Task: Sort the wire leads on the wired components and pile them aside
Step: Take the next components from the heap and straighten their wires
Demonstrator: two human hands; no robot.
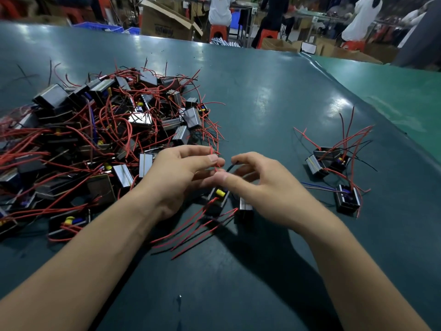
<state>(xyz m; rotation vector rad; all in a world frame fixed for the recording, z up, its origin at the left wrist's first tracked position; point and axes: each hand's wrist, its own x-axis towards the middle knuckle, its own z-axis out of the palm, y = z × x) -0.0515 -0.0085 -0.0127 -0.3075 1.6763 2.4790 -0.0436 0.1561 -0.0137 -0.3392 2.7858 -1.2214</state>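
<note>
Desk (238, 295), dark green mat; both forearms reach in from the near edge. Left hand (181, 173): grip closed, thumb and forefinger pinching a red lead (213, 156) that stands up between the fingertips. Right hand (260, 185): fingers curled, thumb forward; a black lead (231, 166) sits at its fingertips, apparently pinched, though blur makes the contact hard to confirm. Under and between the hands lie two components (218, 199), one showing a yellow part; their other red and black leads trail toward the near edge. These look to be the units in work, leads being separated by colour. Right of the hands, well apart: a small sorted pile (334, 168) of about four components, leads fanned up and outward. Left, beyond the left hand: the large unsorted heap (95, 130), dozens of components in a tangle of red wire. Judgement: task is early; only a few units are set aside, the bulk is left. Far background: cardboard boxes, red stools, people standing at other benches.
</note>
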